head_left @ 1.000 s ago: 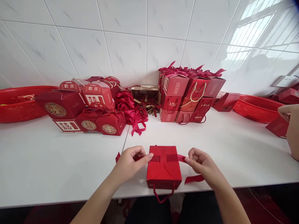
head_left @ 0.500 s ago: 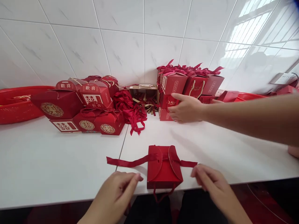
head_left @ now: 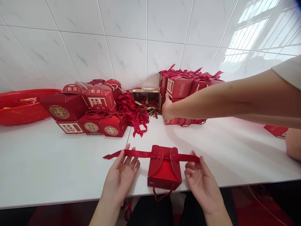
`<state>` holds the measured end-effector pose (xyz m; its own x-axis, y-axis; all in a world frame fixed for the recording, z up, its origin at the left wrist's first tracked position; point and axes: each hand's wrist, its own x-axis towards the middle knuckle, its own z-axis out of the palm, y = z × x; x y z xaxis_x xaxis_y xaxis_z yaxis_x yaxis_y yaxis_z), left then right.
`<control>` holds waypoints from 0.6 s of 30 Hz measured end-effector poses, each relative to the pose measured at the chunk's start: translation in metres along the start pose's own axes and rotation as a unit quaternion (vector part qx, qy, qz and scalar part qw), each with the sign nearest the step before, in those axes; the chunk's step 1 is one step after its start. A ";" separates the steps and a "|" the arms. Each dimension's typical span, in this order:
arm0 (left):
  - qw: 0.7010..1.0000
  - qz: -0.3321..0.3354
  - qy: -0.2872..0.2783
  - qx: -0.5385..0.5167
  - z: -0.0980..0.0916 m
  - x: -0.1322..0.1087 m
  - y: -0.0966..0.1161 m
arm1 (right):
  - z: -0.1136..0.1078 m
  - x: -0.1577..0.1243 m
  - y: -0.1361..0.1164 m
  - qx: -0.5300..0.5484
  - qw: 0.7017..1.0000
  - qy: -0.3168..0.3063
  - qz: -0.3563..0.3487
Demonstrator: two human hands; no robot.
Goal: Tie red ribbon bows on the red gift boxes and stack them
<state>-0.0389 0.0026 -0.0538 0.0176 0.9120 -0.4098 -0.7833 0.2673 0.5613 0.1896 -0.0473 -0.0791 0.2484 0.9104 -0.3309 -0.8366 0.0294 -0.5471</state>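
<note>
Centrally, we listed one red gift box (head_left: 164,171), standing near the front edge of the white tabletop (head_left: 58,169), its two rounded flaps folded over the top. Threaded through these flaps we found one dark red ribbon (head_left: 141,153), a tail running out to either side of the box; one red cord handle (head_left: 162,198) hung from its front.

Left of the box: our left hand (head_left: 124,172), palm up, fingers spread and unclenched, the ribbon lying across them. Right of the box: our right hand (head_left: 199,179), fingers curled at the other tail; we could not tell whether thumb and fingers pinched it.

Behind the box, to its left, we counted in a stack of printed red boxes (head_left: 67,106), then a tangled heap of ribbons (head_left: 130,106) and an open carton (head_left: 160,102) of small pieces. Behind it, to its right, stood a second stack (head_left: 181,86), topped with ribbons, a co-worker's hand (head_left: 166,110) against its side. Far left of the box, we noted one red basket (head_left: 25,116).
</note>
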 end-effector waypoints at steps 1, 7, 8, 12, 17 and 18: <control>1.000 0.011 0.007 -0.012 0.001 0.001 0.004 | 0.001 0.000 -0.003 0.009 1.000 0.008 -0.024; 0.985 0.175 -0.007 0.005 0.008 -0.007 0.026 | 0.010 -0.013 -0.017 -0.107 0.937 0.056 -0.327; 0.977 0.213 -0.014 0.011 0.011 -0.010 0.029 | 0.012 -0.017 -0.016 -0.127 0.918 0.057 -0.370; 0.945 0.319 -0.065 0.014 0.026 -0.017 0.040 | 0.027 -0.029 -0.008 -0.187 0.858 0.020 -0.478; 0.920 0.373 -0.121 0.024 0.052 -0.020 0.053 | 0.057 -0.027 -0.012 -0.262 0.809 0.012 -0.526; 0.918 0.375 -0.129 0.029 0.058 -0.020 0.055 | 0.065 -0.025 -0.017 -0.276 0.805 0.015 -0.525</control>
<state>-0.0465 0.0168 0.0274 -0.3601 0.8879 0.2864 -0.6018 -0.4557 0.6559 0.1663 -0.0436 -0.0114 0.6958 0.4918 0.5234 0.1857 0.5807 -0.7926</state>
